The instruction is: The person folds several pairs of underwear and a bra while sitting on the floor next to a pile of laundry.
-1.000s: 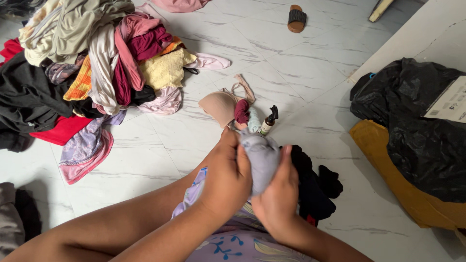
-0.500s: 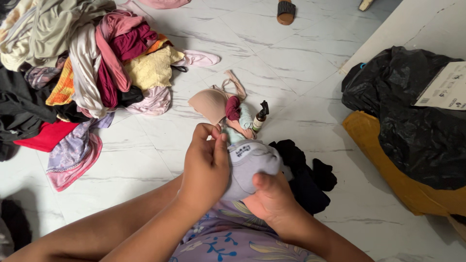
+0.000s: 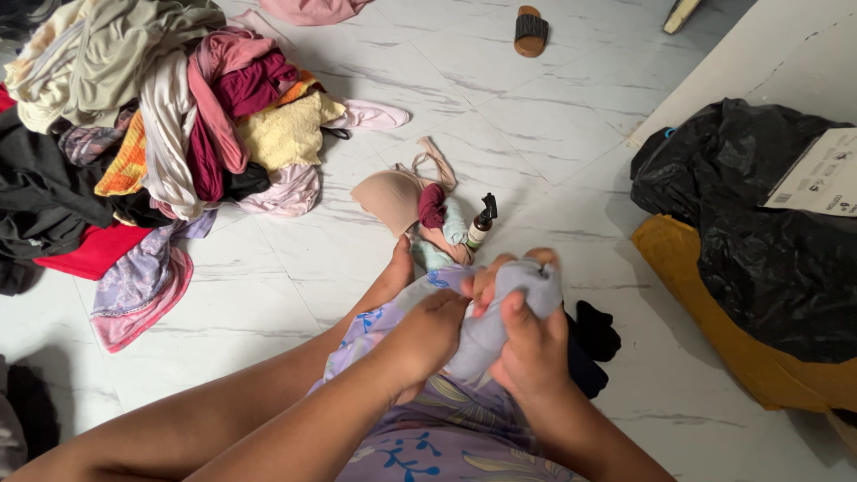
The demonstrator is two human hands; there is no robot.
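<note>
Grey cloth (image 3: 500, 312) bunched between left hand (image 3: 428, 335), right hand (image 3: 531, 344)

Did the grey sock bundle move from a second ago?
Yes. The grey sock bundle shifted right, away from the spray bottle, gripped by both hands.

White marble-veined floor tiles (image 3: 553, 116), glossy, evenly lit; raised white ledge (image 3: 786, 54) at upper right.

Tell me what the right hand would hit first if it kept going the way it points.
Probably the small brown spray bottle standing on the white marble floor just beyond the right hand; depth is unclear.
</note>
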